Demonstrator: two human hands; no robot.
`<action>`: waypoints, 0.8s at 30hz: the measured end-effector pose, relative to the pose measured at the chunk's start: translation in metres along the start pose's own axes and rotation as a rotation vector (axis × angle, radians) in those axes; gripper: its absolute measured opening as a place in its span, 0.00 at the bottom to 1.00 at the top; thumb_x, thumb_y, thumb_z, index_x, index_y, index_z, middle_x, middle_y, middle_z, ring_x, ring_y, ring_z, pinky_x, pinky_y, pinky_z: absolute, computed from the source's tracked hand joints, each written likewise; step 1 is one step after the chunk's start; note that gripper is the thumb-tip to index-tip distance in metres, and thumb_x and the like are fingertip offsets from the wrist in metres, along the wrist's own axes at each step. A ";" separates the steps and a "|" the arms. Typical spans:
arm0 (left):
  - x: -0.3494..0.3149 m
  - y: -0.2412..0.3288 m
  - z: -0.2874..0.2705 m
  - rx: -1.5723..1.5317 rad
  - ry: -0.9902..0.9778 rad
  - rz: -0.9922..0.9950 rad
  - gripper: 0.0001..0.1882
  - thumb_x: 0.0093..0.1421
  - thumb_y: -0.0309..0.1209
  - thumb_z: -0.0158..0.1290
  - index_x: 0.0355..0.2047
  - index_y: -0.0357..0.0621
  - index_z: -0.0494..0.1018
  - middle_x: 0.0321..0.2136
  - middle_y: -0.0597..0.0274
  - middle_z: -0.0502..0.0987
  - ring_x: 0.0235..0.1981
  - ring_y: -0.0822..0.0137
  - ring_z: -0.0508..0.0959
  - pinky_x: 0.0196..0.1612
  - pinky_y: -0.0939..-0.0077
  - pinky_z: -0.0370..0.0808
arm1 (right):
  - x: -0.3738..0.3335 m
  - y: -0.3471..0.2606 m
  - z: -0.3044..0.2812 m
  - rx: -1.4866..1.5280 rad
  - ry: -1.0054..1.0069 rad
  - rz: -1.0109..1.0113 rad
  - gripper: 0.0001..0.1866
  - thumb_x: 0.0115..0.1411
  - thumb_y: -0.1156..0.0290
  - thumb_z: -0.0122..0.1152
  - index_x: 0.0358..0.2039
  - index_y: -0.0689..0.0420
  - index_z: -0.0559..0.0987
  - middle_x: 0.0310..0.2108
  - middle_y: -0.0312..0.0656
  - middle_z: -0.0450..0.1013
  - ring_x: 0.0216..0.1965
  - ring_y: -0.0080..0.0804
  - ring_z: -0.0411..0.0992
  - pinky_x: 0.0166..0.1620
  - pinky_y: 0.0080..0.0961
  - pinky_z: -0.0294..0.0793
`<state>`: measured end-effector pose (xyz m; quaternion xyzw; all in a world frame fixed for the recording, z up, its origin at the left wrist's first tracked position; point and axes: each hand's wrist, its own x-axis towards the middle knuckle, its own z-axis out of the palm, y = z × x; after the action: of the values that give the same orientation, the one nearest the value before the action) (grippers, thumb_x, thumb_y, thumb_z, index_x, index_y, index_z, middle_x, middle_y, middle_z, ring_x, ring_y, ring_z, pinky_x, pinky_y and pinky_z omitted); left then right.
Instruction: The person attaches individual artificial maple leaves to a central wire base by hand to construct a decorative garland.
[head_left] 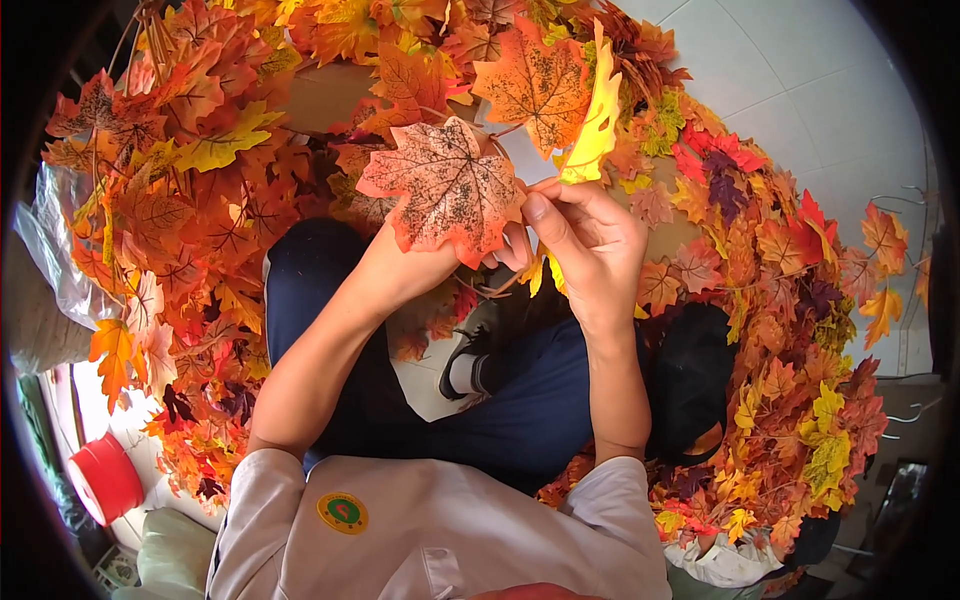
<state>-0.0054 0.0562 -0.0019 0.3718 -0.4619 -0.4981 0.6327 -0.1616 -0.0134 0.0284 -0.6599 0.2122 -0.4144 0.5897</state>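
Observation:
Before me hangs a spray of artificial maple leaves. An orange-pink leaf with dark speckles (450, 190) covers most of my left hand (410, 268); a few curled fingertips show past its right edge, closed round the stem area of the spray. My right hand (592, 235) meets them there, thumb and forefinger pinched together at the base of a yellow maple leaf (592, 120) that stands upright. An orange leaf (540, 88) spreads just above both hands. The exact stem between my fingertips is too small to make out.
Heaped artificial autumn leaves (200, 220) ring me on the left, front and right (770, 290). Pale floor tiles (790, 70) lie at the far right. A red bucket-like object (105, 478) and clear plastic wrapping (70, 240) are at the left. Metal hooks (905, 415) stick out at the right.

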 end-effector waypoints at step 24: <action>0.013 0.017 -0.010 -0.156 0.177 0.119 0.26 0.69 0.32 0.45 0.63 0.32 0.55 0.44 0.49 0.78 0.39 0.68 0.80 0.42 0.77 0.75 | 0.003 0.035 0.021 -0.865 0.134 -0.789 0.35 0.45 0.80 0.74 0.50 0.60 0.61 0.47 0.49 0.62 0.42 0.38 0.68 0.42 0.30 0.75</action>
<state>0.0096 0.0474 0.0139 0.3362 -0.3853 -0.4592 0.7264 -0.1359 -0.0112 -0.0036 -0.8420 0.1371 -0.5191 0.0535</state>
